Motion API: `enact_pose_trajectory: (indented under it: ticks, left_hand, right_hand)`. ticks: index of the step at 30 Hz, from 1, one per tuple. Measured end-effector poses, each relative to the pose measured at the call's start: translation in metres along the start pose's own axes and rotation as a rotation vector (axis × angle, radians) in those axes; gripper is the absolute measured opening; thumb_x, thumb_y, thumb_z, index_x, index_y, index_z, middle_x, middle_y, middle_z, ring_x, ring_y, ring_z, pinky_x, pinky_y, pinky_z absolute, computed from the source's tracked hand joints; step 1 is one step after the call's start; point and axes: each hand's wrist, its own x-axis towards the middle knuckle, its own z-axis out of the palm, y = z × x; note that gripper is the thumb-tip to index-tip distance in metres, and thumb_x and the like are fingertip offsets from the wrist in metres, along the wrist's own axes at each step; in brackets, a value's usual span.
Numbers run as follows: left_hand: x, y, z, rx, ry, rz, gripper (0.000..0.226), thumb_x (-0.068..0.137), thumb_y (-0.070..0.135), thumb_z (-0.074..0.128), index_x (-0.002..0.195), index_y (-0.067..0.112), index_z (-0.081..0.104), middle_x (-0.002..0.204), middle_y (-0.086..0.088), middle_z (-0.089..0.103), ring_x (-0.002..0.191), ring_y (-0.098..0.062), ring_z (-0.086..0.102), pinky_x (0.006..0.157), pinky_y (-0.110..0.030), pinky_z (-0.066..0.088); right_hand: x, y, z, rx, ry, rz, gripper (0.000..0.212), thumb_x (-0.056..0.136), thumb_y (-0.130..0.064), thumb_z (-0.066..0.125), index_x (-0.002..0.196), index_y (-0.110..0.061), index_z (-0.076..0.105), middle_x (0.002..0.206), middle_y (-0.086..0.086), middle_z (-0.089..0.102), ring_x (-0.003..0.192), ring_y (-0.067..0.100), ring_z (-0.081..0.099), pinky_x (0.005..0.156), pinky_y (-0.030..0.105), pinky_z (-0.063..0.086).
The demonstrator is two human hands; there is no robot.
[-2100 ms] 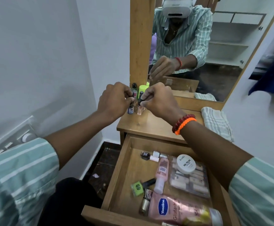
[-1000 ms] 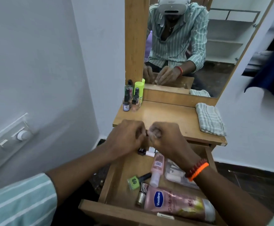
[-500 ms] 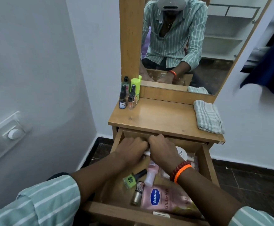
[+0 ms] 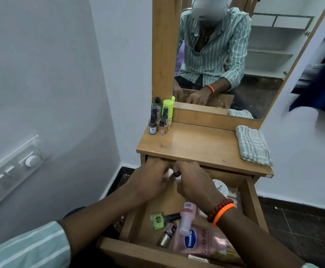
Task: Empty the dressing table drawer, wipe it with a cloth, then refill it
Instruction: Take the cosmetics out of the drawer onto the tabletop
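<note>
Both hands (image 4: 174,180) deeper into drawer (image 4: 251,202)

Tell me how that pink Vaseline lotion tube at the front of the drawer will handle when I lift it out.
The Vaseline tube looks soft-sided, so it would probably give under the fingers rather than stay stiff. It lies flat in the drawer, so it seems unlikely to roll. Its glossy skin may be a bit slippery.
</note>
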Motion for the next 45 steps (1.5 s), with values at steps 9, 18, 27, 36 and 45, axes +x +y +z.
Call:
enact_pose_trajectory:
  ticks: [9, 18, 27, 36, 45]
  left_hand:
    - [0.018, -0.011, -0.077, -0.233, 0.289, -0.194, 0.015, 0.079, 0.03, 0.083, 0.088, 0.019, 0.076, 0.082, 0.009, 0.074, 0.053, 0.011, 0.058, 0.05, -0.007, 0.036]
    - [0.061, -0.033, -0.085, -0.168, 0.43, -0.263, 0.023, 0.077, 0.035, 0.084, 0.088, 0.016, 0.077, 0.079, 0.005, 0.074, 0.076, -0.009, 0.069, 0.07, -0.029, 0.056]
    - [0.074, -0.044, -0.069, -0.165, 0.435, -0.325, 0.023, 0.075, 0.039, 0.085, 0.083, 0.019, 0.075, 0.077, 0.005, 0.072, 0.078, -0.014, 0.068, 0.074, -0.041, 0.06]
    - [0.069, -0.043, -0.068, -0.18, 0.46, -0.307, 0.026, 0.076, 0.034, 0.086, 0.087, 0.013, 0.076, 0.079, 0.0, 0.074, 0.072, -0.01, 0.069, 0.069, -0.028, 0.055]
    - [0.041, -0.026, -0.069, -0.121, 0.501, -0.301, 0.028, 0.081, 0.037, 0.08, 0.098, 0.017, 0.072, 0.084, 0.004, 0.071, 0.079, -0.01, 0.066, 0.07, -0.03, 0.055]
  right_hand:
    - [0.028, -0.019, -0.058, 0.353, 0.182, -0.042, 0.02, 0.083, -0.012, 0.078, 0.101, -0.02, 0.072, 0.085, 0.0, 0.068, 0.07, 0.011, 0.064, 0.049, 0.016, 0.051]
    - [0.086, -0.04, -0.072, 0.386, 0.373, -0.065, 0.024, 0.081, -0.008, 0.079, 0.102, -0.016, 0.073, 0.079, -0.003, 0.064, 0.07, 0.005, 0.058, 0.055, 0.01, 0.042]
    - [0.099, -0.034, -0.055, 0.463, 0.411, -0.073, 0.024, 0.079, -0.003, 0.08, 0.092, -0.013, 0.063, 0.084, 0.0, 0.067, 0.073, 0.014, 0.065, 0.062, 0.029, 0.058]
    - [0.095, -0.027, -0.046, 0.467, 0.393, -0.08, 0.029, 0.08, -0.004, 0.082, 0.097, -0.013, 0.06, 0.085, 0.004, 0.065, 0.073, 0.017, 0.063, 0.062, 0.032, 0.058]
    - [0.057, -0.021, -0.062, 0.431, 0.411, -0.037, 0.04, 0.078, -0.016, 0.086, 0.106, -0.021, 0.058, 0.091, 0.001, 0.06, 0.077, 0.014, 0.057, 0.059, 0.022, 0.045]
